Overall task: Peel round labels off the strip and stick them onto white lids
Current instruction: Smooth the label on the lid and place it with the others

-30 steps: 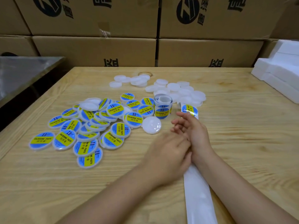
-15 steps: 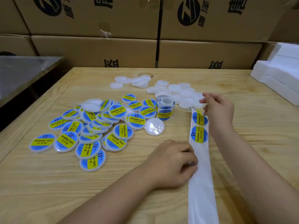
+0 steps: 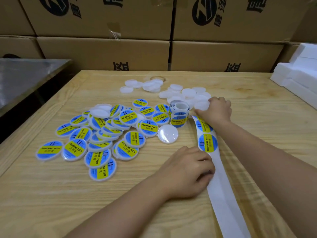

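On the table (image 3: 51,194), the left hand (image 3: 188,169) pins the strip (image 3: 223,194) with curled fingers, just beside two round labels (image 3: 207,143); the right hand (image 3: 217,109), fingers curled, grips a white lid (image 3: 201,105) at the far pile's near edge.

Soft, even light is coming from above, making the wooden table (image 3: 51,194) look bright. A little shine is sitting on the plain white lid (image 3: 167,134) and the metal surface (image 3: 25,79). The left hand (image 3: 187,170) is throwing only a faint shadow. The boxes (image 3: 103,54) are curving near the edges and looking slightly blurry.
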### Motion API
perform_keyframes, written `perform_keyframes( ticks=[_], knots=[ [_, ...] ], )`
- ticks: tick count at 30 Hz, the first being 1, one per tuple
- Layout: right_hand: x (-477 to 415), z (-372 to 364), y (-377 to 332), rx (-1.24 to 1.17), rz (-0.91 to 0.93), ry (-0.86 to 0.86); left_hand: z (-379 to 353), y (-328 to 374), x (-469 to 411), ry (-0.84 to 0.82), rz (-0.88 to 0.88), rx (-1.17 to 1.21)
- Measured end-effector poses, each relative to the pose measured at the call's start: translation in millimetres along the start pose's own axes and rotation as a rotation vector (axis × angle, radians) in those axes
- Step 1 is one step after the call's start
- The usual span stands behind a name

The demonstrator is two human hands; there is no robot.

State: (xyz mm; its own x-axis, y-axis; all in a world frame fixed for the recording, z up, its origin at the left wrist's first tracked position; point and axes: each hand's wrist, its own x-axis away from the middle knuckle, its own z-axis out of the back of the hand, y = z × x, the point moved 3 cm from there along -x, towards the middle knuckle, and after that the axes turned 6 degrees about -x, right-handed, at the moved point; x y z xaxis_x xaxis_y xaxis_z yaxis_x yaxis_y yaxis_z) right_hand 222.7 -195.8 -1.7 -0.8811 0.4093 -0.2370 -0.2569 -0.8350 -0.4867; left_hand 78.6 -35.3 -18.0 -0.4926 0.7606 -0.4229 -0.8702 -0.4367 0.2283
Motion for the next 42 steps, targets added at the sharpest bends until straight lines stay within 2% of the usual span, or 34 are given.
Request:
perform_keyframes(
  ticks=[3, 7, 9, 12, 14, 22, 24, 28, 30, 32, 37, 42],
  knots=[
    [18.2, 18.0, -4.7, -0.263, -0.005, 0.1, -2.3, -4.3, -0.8, 0.027, 0.071, -0.02],
    [68.0, 35.4, -14.7, -0.532, 0.216, 0.144, -3.0, -5.7, -1.3, 0.046, 0.096, -0.031],
    [92.0, 34.9, -15.2, -0.735, 0.186, 0.011, -2.4, -5.3, -1.4, 0.058, 0.089, -0.041],
    [111.4, 22.6, -12.8, -1.069, 0.044, -0.327, -1.3, -5.8, -2.6, 0.061, 0.067, -0.063],
    [113.7, 17.9, -9.2, -1.171, 0.028, -0.419, -1.4, -6.5, -2.5, 0.052, 0.062, -0.046],
    [113.0, 5.4, 2.5, -1.289, 0.013, -0.405, -2.8, -12.3, 1.1, 0.096, 0.186, -0.015],
    [113.1, 3.8, 2.1, -1.313, 0.004, -0.411, 0.8, -14.2, 2.0, 0.16, 0.286, 0.133],
    [112.6, 3.4, 2.6, -1.313, 0.055, -0.424, 7.2, -29.2, 6.5, 0.361, 0.625, 0.466],
    [111.8, 3.7, 3.5, -1.301, 0.048, -0.407, 8.9, -35.2, 8.7, 0.478, 0.745, 0.555],
    [111.2, 3.7, 4.9, -1.334, 0.022, -0.422, 8.7, -38.6, 9.5, 0.506, 0.813, 0.618],
    [112.0, 5.0, 4.7, -1.37, 0.017, -0.55, 5.3, -46.9, 6.2, 0.514, 0.861, 0.898],
    [112.6, 6.6, 1.4, -1.322, 0.098, -0.58, 9.8, -50.1, 5.4, 0.556, 0.828, 0.785]
  ],
)
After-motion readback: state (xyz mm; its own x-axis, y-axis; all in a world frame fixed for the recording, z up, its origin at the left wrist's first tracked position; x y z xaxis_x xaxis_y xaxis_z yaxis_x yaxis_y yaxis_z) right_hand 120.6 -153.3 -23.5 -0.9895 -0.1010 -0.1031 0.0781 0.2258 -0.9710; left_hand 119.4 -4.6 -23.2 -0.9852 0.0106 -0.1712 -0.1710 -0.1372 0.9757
